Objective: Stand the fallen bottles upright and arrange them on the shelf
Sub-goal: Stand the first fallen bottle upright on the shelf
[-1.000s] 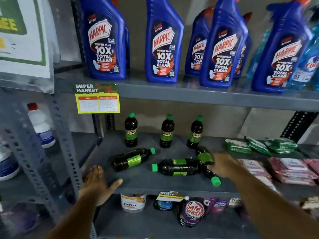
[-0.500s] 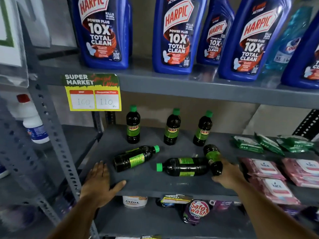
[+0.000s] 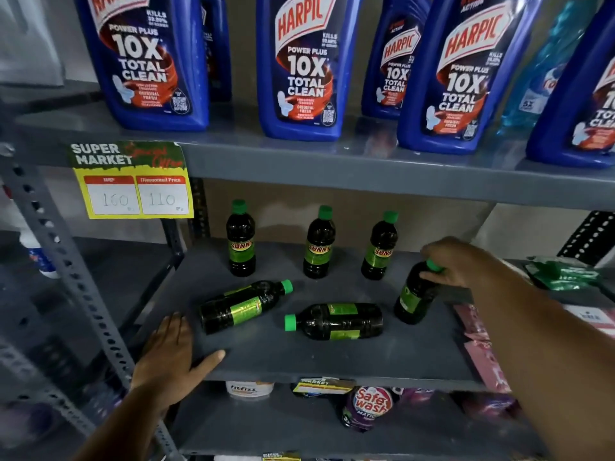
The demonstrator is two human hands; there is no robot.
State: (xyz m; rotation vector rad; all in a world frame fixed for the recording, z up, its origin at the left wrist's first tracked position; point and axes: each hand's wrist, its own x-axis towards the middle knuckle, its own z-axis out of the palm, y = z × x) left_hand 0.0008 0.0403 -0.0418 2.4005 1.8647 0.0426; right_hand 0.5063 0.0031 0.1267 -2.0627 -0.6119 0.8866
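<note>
Dark bottles with green caps and green labels sit on the grey middle shelf (image 3: 332, 364). Three stand upright in a back row: left (image 3: 240, 241), middle (image 3: 318, 245), right (image 3: 380, 248). Two lie on their sides in front: one (image 3: 244, 304) with its cap pointing right, one (image 3: 336, 321) with its cap pointing left. My right hand (image 3: 449, 262) grips the neck of a fourth bottle (image 3: 414, 296), which stands nearly upright, leaning slightly, at the right. My left hand (image 3: 171, 352) rests flat on the shelf's front left edge, fingers spread.
Large blue Harpic bottles (image 3: 303, 68) fill the shelf above. A yellow price tag (image 3: 133, 181) hangs at that shelf's left. Green packets (image 3: 562, 272) and pink packets (image 3: 482, 354) lie right of the bottles. A slotted upright post (image 3: 66, 271) stands left. Pouches sit on the shelf below.
My right hand has raised the rightmost fallen bottle from lying on its side to nearly upright, now gripping it at the cap. The view has moved closer. My left hand stays on the shelf edge.
</note>
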